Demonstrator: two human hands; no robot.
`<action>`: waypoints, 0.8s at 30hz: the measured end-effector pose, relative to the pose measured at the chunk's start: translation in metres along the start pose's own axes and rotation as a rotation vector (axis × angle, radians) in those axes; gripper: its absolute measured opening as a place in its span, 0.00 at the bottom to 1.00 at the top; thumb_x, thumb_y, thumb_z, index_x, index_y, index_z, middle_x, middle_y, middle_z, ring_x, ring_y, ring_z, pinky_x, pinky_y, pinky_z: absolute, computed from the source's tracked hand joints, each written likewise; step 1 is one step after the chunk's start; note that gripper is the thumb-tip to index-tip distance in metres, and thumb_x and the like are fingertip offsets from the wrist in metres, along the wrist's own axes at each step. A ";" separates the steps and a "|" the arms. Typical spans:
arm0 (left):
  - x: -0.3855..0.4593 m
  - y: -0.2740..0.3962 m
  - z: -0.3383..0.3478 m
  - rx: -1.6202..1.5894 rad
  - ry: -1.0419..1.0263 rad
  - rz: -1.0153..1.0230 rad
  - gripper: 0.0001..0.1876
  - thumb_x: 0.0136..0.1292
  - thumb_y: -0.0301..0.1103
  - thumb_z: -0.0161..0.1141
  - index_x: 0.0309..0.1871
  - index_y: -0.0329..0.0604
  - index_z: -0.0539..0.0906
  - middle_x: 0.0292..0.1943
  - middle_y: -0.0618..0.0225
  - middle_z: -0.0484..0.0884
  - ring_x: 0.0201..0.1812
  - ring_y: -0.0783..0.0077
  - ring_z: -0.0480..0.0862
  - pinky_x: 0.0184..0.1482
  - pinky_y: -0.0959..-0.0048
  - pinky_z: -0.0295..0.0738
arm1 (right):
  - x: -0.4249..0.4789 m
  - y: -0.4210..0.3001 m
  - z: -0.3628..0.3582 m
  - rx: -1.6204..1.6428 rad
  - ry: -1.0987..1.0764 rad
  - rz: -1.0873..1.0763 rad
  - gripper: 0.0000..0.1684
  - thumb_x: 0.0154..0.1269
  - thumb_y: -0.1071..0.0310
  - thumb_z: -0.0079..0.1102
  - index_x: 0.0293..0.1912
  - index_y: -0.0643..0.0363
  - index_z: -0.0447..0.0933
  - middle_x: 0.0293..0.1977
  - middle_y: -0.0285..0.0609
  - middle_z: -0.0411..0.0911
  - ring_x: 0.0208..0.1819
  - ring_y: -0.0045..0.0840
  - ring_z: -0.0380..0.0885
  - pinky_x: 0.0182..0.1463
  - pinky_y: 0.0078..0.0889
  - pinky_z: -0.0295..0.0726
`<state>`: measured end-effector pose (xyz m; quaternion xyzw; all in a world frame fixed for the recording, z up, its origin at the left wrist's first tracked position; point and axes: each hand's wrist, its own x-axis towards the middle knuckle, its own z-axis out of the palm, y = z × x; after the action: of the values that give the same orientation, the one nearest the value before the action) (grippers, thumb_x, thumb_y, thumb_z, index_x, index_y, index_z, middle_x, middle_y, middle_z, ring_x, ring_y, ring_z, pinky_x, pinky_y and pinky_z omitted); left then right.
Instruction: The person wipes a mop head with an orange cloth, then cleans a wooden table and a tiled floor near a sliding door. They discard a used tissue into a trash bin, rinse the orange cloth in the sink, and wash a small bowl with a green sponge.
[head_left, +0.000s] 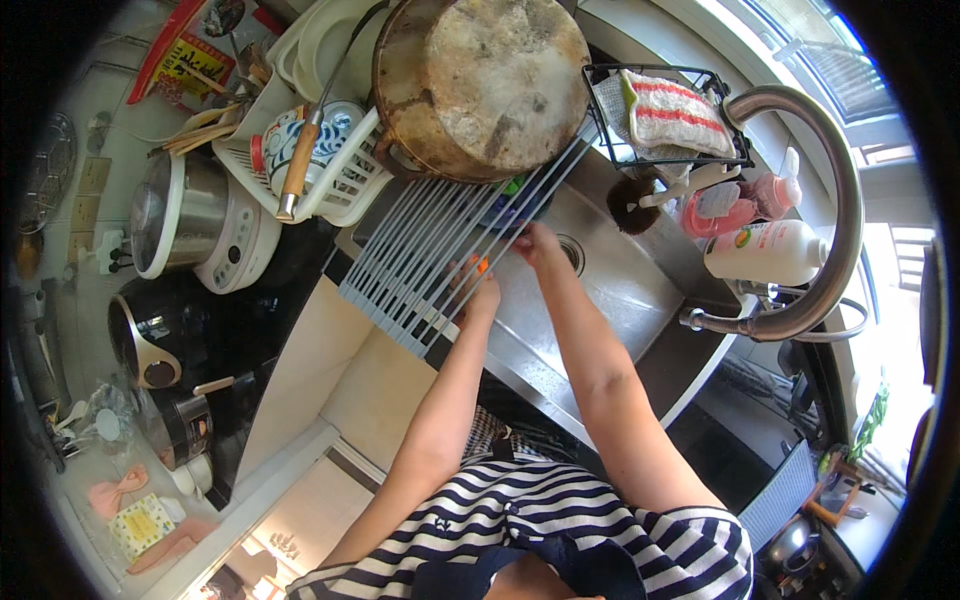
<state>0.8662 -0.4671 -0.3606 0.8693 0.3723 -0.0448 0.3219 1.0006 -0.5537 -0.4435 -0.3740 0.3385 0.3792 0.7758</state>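
Both forearms reach into a stainless-steel sink (615, 307), partly below a roll-up drying rack (420, 262) with grey bars. Between the fingers of my left hand (476, 294) shows a small orange object (482, 264); rack bars cover part of this hand. My right hand (538, 244) is at the near edge of a dark blue container (517, 217), its fingers seeming to grip there. Something bright green (514, 186) shows in or on that container. The rack and a large pot hide most of the container, and its exact kind is unclear.
The stained large pot (510, 82) lies bottom up on the rack. A white dish basket (352, 180) with bowls and a wooden-handled utensil (301, 161) stands left. At right are a curved faucet (844, 187), a black wire caddy (652, 161), a brush (632, 204) and bottles (761, 251).
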 end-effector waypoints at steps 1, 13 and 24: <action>-0.002 0.001 -0.003 -0.009 -0.013 0.004 0.24 0.55 0.29 0.57 0.57 0.45 0.68 0.57 0.50 0.64 0.61 0.48 0.60 0.62 0.54 0.55 | -0.004 -0.006 -0.004 -0.036 0.045 -0.023 0.11 0.63 0.69 0.39 0.39 0.64 0.69 0.25 0.42 0.69 0.15 0.24 0.64 0.21 0.34 0.77; 0.008 0.004 -0.002 -0.020 -0.034 -0.045 0.21 0.55 0.30 0.56 0.54 0.42 0.71 0.59 0.51 0.61 0.59 0.50 0.64 0.63 0.59 0.57 | -0.101 -0.040 -0.120 -0.239 0.412 -0.203 0.01 0.60 0.69 0.47 0.33 0.51 0.68 0.23 0.33 0.65 0.24 0.21 0.65 0.41 0.47 0.76; 0.090 -0.058 0.099 0.020 -0.052 0.091 0.30 0.54 0.26 0.60 0.61 0.45 0.62 0.50 0.52 0.72 0.48 0.60 0.76 0.46 0.62 0.74 | -0.223 0.036 -0.208 -0.095 0.687 -0.209 0.04 0.57 0.72 0.51 0.34 0.53 0.67 0.24 0.33 0.67 0.23 0.19 0.66 0.29 0.35 0.77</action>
<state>0.9073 -0.4402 -0.4974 0.8871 0.3235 -0.0565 0.3243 0.8126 -0.7870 -0.3766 -0.5479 0.5211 0.1656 0.6331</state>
